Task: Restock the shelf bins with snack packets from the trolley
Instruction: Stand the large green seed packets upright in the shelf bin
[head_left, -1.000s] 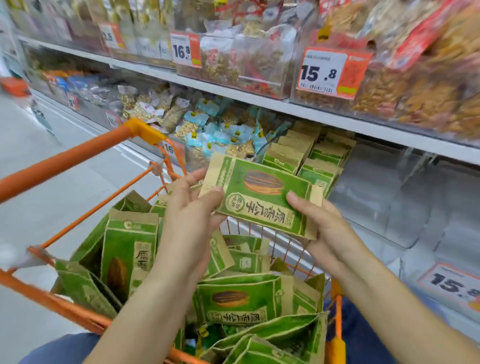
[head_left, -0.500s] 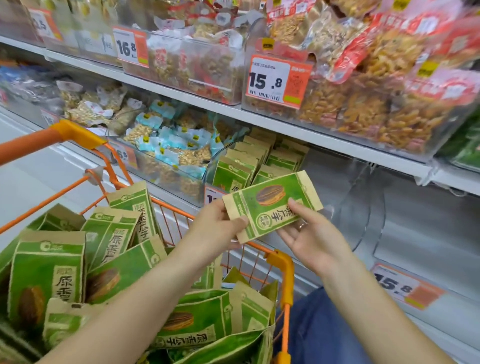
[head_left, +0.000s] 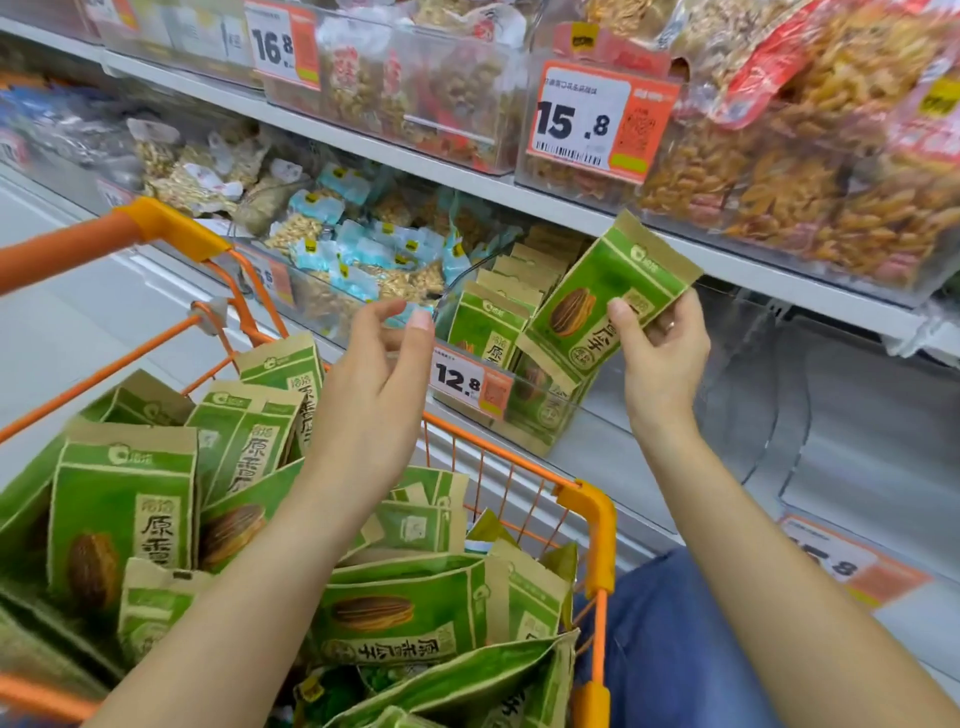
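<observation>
- Right hand grasps one green snack packet by its lower right edge: thumb on the printed face, the other fingers curled behind it.
- Packet is tilted, top corner leaning right, held in the air just above the front of the clear shelf bin on the lower shelf level.
- That bin carries a 12.8 price tag on its front wall and holds a row of matching green packets standing upright, one behind another toward the far side.
- Left hand is released and holds nothing; fingers loosely bent, thumb and forefinger apart, hovering between the trolley and the bin, left of the held packet and not touching it.
- Orange trolley sits near, at lower left, piled with many more green packets lying at mixed angles.
- Left of the green-packet bin: a bin of blue-labelled nut bags.
- Upper shelf carries clear bins of snacks with tags 16.8 and 15.8.
- Right of the held packet, the lower shelf section is clear plastic bin walls only.
</observation>
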